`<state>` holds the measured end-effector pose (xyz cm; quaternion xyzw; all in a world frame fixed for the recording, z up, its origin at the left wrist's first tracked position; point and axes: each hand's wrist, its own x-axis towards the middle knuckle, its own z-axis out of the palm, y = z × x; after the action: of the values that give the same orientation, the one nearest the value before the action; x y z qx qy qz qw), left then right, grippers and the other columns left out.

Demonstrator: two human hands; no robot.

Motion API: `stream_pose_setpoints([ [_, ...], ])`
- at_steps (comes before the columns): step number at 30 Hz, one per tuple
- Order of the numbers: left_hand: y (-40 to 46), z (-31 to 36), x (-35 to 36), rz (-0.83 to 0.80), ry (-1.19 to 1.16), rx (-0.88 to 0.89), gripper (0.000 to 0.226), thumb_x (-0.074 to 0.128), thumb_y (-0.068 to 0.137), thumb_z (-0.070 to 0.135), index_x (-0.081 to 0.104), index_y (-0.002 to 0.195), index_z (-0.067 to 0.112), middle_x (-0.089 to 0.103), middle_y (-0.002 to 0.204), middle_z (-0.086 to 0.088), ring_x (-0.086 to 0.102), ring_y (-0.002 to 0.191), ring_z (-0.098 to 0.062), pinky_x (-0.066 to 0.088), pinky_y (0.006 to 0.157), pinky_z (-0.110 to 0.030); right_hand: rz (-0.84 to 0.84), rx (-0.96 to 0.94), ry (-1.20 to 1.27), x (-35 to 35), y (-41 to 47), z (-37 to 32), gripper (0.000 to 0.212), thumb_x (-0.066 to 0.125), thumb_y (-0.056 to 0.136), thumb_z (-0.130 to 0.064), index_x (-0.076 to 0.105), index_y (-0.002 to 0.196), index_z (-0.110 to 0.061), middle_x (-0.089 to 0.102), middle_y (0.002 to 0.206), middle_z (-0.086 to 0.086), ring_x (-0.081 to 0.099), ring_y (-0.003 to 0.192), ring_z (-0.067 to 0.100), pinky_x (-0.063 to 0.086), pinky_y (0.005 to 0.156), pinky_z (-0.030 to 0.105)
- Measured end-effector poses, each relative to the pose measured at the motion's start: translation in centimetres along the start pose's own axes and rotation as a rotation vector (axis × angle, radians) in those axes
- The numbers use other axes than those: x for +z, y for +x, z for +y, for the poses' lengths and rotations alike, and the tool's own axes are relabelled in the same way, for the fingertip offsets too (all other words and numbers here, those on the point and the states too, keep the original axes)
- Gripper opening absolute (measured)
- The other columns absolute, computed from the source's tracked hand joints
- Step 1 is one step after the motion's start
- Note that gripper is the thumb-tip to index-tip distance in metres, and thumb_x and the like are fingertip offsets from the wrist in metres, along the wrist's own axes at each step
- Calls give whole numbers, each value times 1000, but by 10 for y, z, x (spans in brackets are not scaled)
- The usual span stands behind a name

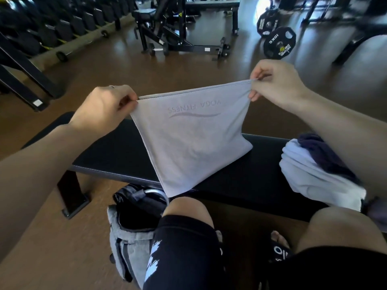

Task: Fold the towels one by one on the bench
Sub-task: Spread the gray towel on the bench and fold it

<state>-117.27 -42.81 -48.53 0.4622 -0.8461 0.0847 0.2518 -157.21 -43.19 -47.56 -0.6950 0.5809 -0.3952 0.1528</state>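
Looking down, you see these things, biggest first.
Floor (129, 65): brown and shiny, all around you.
Bench (117, 151): black and long, running from 9 o'clock to 3 o'clock right in front of your knees.
Grey towel (188, 143): in the middle of your view, held up over the bench. It is doubled over. The top edge is pulled tight between your hands. The words on it read backwards. The bottom hangs down to a point at 6 o'clock, in front of the near edge of the bench.
Towel pile (314, 174): at 3 o'clock on the bench, a white towel with a dark purple one on top, all bunched up. Your right arm hides part of it.
Grey bag (129, 237): on the floor at 7 o'clock, just beside your left knee, its top open.
Weight plates (279, 42): black and round, far away at 1 o'clock.
Left hand (104, 107): at 9 o'clock from the towel. Your fingers are curled in tight and pinch the top left corner.
Right hand (276, 82): at 2 o'clock from the towel. Your thumb and fingers pinch the top right corner.
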Motion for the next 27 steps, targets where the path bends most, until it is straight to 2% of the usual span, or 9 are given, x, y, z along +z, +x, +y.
stream_pose_setpoints([
  [3,4,-1,-2,7,-15,-43,10,64,96,10,68,104,11,69,92,-8,64,84,-26,53,81,-41,-73,-56,-49,-10,-2,2,10,66,84,-2,65,91,-9,72,82,11,75,65,16,61,79,39],
  [6,10,-2,-3,6,-34,-81,11,63,95,9,68,105,13,69,94,-8,64,86,-25,53,85,-41,-83,-99,-25,-15,-3,0,3,65,90,-6,64,91,-7,71,78,15,74,62,20,61,75,47],
  [9,15,-2,-5,-10,-27,-79,13,62,95,8,65,105,15,68,92,-9,64,85,-27,54,84,-42,-89,-121,-30,-19,-2,-1,2,64,92,-5,63,92,-3,69,75,19,73,59,22,60,69,50],
  [16,22,-8,-6,-9,23,-49,17,60,93,3,61,105,16,66,88,-12,61,81,-33,53,77,-46,-166,-172,-139,-25,0,-1,5,61,95,-8,63,91,-9,71,66,7,71,55,19,60,66,38],
  [24,26,-12,-2,1,38,-30,20,60,92,1,60,107,14,66,90,-12,62,83,-35,53,78,-47,-119,-169,-120,-21,1,1,6,64,91,-5,62,87,-7,67,65,7,70,52,21,54,52,31],
  [27,28,-14,0,25,33,-32,25,58,93,0,62,113,15,70,98,-11,64,91,-35,54,84,-48,-94,-153,-106,-15,1,5,7,63,93,-6,59,87,-6,65,64,10,69,49,22,49,44,26],
])
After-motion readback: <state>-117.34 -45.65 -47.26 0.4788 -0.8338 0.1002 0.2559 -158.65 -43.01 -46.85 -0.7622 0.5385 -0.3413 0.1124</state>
